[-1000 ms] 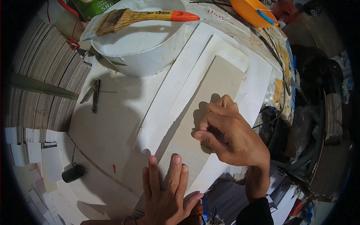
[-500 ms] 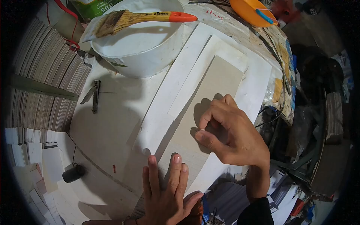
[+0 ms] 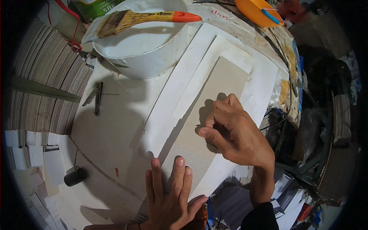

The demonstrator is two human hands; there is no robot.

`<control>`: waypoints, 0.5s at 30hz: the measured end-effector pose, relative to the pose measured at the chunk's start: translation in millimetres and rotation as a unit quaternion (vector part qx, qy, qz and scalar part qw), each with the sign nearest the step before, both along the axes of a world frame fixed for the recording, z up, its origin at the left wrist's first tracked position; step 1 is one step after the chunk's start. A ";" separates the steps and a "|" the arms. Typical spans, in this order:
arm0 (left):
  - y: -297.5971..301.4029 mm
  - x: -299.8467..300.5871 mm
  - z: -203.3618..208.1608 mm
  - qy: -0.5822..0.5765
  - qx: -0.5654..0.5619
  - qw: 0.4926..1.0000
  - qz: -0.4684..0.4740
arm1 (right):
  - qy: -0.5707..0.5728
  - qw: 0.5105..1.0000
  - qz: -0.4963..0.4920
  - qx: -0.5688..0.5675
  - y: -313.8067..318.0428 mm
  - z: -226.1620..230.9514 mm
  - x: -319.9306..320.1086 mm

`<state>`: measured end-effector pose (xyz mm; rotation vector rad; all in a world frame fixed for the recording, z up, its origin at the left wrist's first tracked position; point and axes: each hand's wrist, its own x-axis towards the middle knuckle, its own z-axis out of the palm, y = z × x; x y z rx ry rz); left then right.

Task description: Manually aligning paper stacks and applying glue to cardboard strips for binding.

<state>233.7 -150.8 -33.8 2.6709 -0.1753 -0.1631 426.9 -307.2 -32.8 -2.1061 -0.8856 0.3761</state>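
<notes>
A long greyish-beige cardboard strip point(image 3: 226, 76) lies slantwise on white paper sheets point(image 3: 264, 90). My left hand point(image 3: 170, 197) rests flat on its near end with the fingers stretched and apart. Above the strip's middle, my right hand point(image 3: 241, 132) has its fingers curled in and the thumb close to the bent forefinger. What those fingers hold, if anything, is hidden. The hand's shadow falls on the strip just left of it.
A white bucket point(image 3: 149, 63) stands at the back, a wide paintbrush point(image 3: 142, 19) across its rim. Nail clippers point(image 3: 98, 99) and a small black cylinder point(image 3: 75, 176) lie leftward, beside tall stacks of cut board point(image 3: 38, 76). An orange bowl point(image 3: 253, 11) sits at the far right.
My right hand has shifted slightly up and left over the strip, its fingers curling in more. My left hand has stayed in place.
</notes>
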 end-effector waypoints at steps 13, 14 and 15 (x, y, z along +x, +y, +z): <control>0.1 -0.1 -1.7 0.004 -0.009 1.000 -0.003 | 0.038 0.998 -0.048 0.005 -5.0 3.1 5.2; -0.7 -0.2 -2.0 0.004 -0.009 1.000 -0.003 | 0.037 0.998 -0.048 0.004 -6.3 4.0 6.0; -1.4 -0.3 -2.3 0.003 -0.009 1.000 -0.002 | 0.036 0.998 -0.043 0.005 -7.4 4.5 6.5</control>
